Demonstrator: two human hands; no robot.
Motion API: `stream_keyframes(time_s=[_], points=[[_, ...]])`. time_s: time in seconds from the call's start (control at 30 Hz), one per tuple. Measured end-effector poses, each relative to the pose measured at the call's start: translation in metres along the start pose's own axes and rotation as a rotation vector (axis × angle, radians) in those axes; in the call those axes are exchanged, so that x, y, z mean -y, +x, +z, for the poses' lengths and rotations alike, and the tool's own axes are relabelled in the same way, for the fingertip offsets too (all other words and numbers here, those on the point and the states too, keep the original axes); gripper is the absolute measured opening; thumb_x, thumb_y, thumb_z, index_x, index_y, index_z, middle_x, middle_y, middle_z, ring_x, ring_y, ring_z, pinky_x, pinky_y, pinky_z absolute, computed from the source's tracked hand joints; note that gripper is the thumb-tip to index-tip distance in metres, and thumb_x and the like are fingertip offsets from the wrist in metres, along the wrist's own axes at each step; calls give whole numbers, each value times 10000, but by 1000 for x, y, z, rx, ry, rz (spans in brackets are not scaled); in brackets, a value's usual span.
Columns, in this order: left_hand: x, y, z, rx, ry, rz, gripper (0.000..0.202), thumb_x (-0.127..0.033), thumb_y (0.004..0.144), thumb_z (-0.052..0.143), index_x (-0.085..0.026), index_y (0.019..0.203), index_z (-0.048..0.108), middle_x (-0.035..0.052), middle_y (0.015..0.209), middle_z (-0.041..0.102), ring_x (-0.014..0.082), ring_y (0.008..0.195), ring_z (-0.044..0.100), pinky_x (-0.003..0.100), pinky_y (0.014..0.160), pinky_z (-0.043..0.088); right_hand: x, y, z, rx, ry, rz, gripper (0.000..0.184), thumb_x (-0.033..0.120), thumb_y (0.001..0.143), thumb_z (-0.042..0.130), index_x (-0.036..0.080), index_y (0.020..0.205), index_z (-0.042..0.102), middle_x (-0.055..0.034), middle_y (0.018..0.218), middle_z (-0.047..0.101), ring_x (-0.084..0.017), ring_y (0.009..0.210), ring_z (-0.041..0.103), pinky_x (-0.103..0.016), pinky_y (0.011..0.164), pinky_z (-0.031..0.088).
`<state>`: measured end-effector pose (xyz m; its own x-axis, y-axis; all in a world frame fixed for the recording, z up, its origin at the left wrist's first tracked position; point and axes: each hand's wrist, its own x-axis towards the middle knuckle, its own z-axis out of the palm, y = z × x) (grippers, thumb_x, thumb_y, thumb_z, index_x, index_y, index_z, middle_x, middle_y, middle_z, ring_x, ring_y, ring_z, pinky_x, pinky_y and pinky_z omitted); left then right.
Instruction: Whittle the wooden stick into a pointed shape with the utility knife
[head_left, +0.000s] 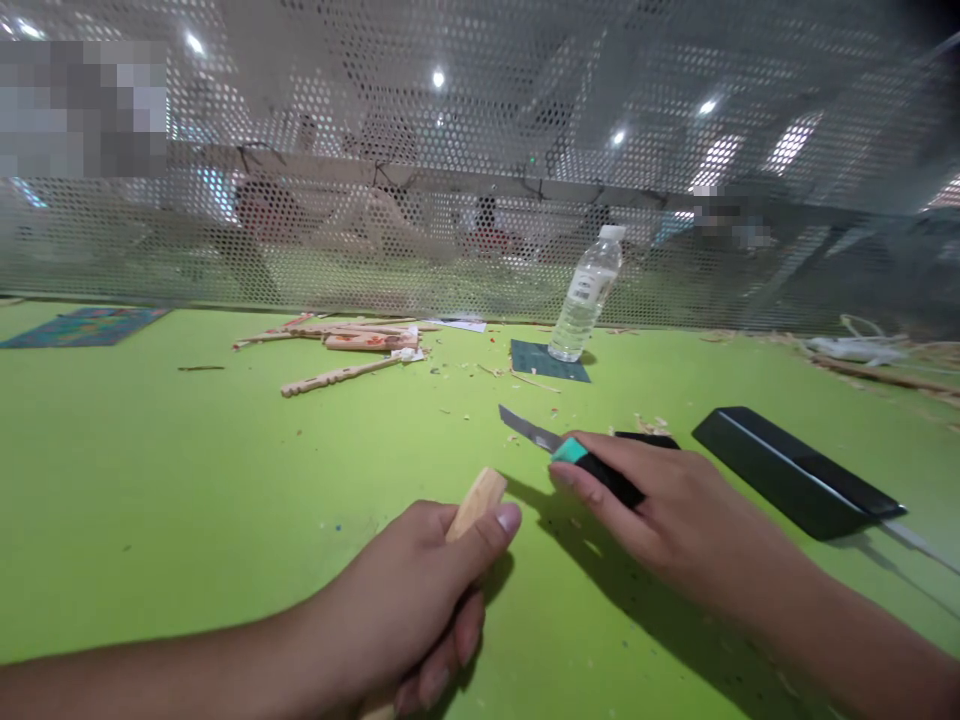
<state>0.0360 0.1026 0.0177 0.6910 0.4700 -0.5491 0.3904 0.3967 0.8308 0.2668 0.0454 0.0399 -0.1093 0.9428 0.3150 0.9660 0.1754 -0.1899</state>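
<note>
My left hand [427, 590] is closed around a pale piece of wood [480, 497], whose squared end sticks out past my thumb; most of its length is hidden in the fist. In my right hand [667, 500] is a utility knife [570, 452] with a teal and black handle. Its bare blade [527, 428] points up and left, apart from the wood and a little beyond it. Curled wood shavings [651, 426] and a dark flat object [646, 440] lie just behind my right hand.
A black wedge-shaped device [799, 470] with a cable sits at right. A water bottle [587, 295] stands on a dark sheet [529, 360] by the perforated metal screen [450, 230]. Carved sticks [341, 376] lie back left on the green table [187, 500], with a patterned sheet [86, 327] farther left.
</note>
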Motion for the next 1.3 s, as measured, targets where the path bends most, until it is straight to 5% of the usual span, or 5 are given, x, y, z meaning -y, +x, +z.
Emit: stream_keyframes(time_s=[0.3,0.5,0.63,1.0,1.3], points=[[1,1,0,42,-65,42,687,-869,777,598,-216,600,478,-73,366,408,64,265,336,152,265,284,20,-8,1,274,236,-158,272,409,1084,462,229,1040,662,-49,978,766,-205,839,717,-321,774,536],[0,1,3,-8,15,11,811,-942,782,452,-200,455,467,-29,299,385,82,237,359,175,252,271,13,-7,7,97,59,-93,420,473,1100,362,194,1166,668,-110,1033,784,-270,839,753,-395,729,560],[0,1,1,5,25,0,845,-957,780,416,-201,405,462,-13,277,377,82,222,342,187,256,261,1,-1,4,12,-33,-8,375,445,1088,411,192,1082,688,-106,963,790,-265,792,746,-378,689,541],[3,2,-6,82,1,63,738,-874,787,575,-197,505,495,-32,336,431,75,247,376,162,255,274,15,-8,0,293,247,-191,266,412,1073,483,223,1070,671,-62,991,768,-208,852,718,-316,778,541],[4,3,-5,45,0,32,823,-902,814,480,-187,408,479,0,299,416,76,221,359,176,240,245,26,-13,8,177,151,-143,343,448,1095,418,216,1178,656,-96,996,773,-230,831,736,-344,752,561]])
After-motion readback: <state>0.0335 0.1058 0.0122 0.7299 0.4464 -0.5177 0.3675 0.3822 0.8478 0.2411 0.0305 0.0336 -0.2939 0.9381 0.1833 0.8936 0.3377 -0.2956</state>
